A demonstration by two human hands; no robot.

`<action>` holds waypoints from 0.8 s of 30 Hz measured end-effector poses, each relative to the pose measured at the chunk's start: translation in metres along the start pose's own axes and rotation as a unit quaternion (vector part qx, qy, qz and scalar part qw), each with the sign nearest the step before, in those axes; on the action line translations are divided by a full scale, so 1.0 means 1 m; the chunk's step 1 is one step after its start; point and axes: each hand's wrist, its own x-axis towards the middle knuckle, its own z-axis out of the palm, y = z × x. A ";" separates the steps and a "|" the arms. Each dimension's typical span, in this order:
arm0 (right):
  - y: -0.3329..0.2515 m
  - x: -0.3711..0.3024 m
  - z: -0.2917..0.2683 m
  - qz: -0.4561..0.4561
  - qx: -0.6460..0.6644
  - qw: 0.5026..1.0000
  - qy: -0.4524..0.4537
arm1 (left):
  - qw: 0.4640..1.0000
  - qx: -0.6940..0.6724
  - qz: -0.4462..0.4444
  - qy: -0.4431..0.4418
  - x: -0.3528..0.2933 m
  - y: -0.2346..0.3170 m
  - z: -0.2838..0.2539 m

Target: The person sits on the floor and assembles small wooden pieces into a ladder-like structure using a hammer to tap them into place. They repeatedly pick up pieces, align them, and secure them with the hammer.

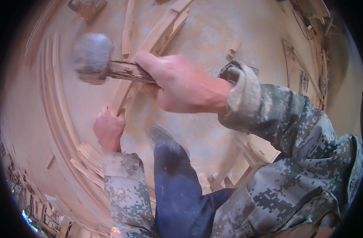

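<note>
My right hand [181, 83] is closed round the worn wooden handle of a hammer [95, 55], raised above the work. The hammer's heavy grey metal head points left and is blurred. Below it, my left hand [110, 126] grips the near end of a long pale wooden bar [155, 36], which slants away to the upper right. Part of this bar is hidden behind the hammer and my right hand. A second, shorter wooden piece [174, 31] lies along its right side.
Long thin wooden strips [56, 91] lie on the left, with shorter offcuts [90, 158] near my left forearm. Another strip [128, 29] lies beyond the hammer. A small block [233, 48] sits at the far right. Wooden pieces with a dark cable [306, 25] line the right wall.
</note>
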 end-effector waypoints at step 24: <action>0.079 0.003 0.029 0.046 -0.116 0.992 -0.018 | 0.998 -0.020 0.032 -0.044 0.014 0.022 0.014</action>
